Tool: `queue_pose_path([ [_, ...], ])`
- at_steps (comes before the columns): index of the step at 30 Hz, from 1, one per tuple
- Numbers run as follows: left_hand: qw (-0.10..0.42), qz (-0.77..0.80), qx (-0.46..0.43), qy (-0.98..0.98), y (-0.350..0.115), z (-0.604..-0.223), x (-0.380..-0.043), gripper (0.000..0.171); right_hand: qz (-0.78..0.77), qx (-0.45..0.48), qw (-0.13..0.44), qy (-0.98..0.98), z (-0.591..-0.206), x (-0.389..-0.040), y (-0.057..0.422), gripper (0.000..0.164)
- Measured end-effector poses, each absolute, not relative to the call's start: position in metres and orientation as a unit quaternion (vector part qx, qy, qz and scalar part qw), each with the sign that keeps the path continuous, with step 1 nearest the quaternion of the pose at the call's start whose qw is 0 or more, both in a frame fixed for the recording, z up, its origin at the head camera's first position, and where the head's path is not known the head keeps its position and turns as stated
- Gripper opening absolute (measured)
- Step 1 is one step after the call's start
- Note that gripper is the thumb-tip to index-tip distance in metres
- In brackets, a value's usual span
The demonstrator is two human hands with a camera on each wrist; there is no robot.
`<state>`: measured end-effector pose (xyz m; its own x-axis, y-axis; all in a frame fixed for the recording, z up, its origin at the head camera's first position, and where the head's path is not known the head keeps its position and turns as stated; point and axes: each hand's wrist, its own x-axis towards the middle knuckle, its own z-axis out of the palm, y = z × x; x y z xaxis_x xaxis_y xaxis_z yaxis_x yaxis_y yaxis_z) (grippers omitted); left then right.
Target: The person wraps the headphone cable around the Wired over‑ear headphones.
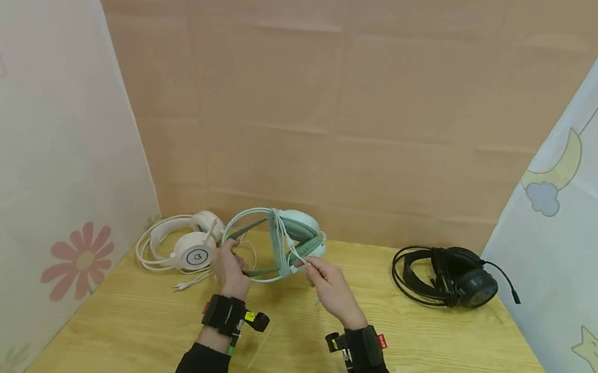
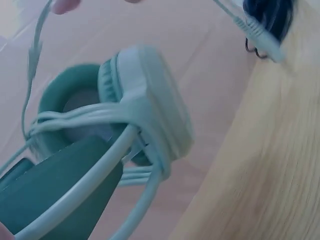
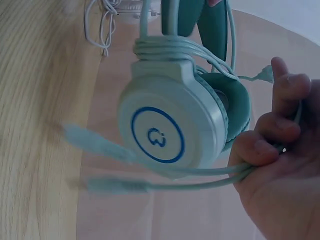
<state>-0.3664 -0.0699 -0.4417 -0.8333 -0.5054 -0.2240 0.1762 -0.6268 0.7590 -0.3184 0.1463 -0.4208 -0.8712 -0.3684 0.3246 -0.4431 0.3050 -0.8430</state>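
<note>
Mint-green headphones point(image 1: 305, 228) hang above the table, their cable wound several times around the headband beside an ear cup point(image 3: 157, 127). My left hand point(image 1: 230, 269) grips the headband on its left side. In the right wrist view, my right hand point(image 3: 280, 145) curls its fingers around the loose cable point(image 3: 200, 186). Two blurred plug ends point(image 3: 117, 184) stick out from that hand, in front of the ear cup with a blue ring. One plug point(image 2: 265, 42) also shows in the left wrist view, at the upper right. Green padding point(image 1: 299, 230) lines the ear cups and headband.
White headphones point(image 1: 194, 251) with a loose cable lie at the table's left, close behind my left hand. Black headphones point(image 1: 457, 280) with a microphone boom rest at the right. A brown backdrop point(image 1: 330, 121) and patterned side walls bound the wooden table point(image 1: 450, 370).
</note>
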Motion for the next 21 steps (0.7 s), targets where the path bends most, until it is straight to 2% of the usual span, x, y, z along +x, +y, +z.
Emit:
queue_pose_path([
  [10,0.173,-0.910,0.220,-0.306,-0.070,-0.439,-0.366,0.031,0.423,0.273,0.061,-0.862,-0.424,-0.319,0.134,0.024],
  [16,0.147,-0.940,0.198,-0.236,-0.069,-0.437,-0.363,0.034,0.398,0.270,0.039,-0.876,-0.431,-0.321,0.133,0.024],
  [21,0.125,-0.955,0.194,-0.188,-0.067,-0.434,-0.361,0.024,0.413,0.257,0.006,-0.874,-0.437,-0.322,0.137,0.027],
])
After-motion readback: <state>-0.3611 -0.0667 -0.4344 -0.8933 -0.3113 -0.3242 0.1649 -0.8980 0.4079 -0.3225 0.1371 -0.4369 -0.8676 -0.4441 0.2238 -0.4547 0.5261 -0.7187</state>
